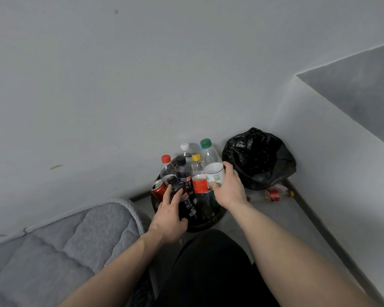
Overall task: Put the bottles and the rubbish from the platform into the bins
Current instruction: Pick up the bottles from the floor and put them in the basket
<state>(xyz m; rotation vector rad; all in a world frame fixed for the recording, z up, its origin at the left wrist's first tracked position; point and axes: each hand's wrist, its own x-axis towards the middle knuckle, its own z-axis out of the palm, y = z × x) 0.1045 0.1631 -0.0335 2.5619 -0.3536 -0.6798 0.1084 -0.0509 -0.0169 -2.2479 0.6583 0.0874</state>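
A round dark bin (205,226) by the wall holds several upright bottles: a red-capped one (167,167), a white-capped one (185,149), a yellow-capped one with a red label (198,173) and two dark bottles with black labels. A red can (158,189) leans at the bin's left side. My left hand (170,214) grips the nearer dark bottle (186,202) from the side. My right hand (227,187) is wrapped round the clear green-capped bottle (211,160) at its white label.
A second bin lined with a black bag (258,158) stands in the corner to the right. A flattened bottle with a red label (273,193) lies on the floor beside it. A grey quilted mattress (60,247) fills the lower left. My dark-trousered leg is below.
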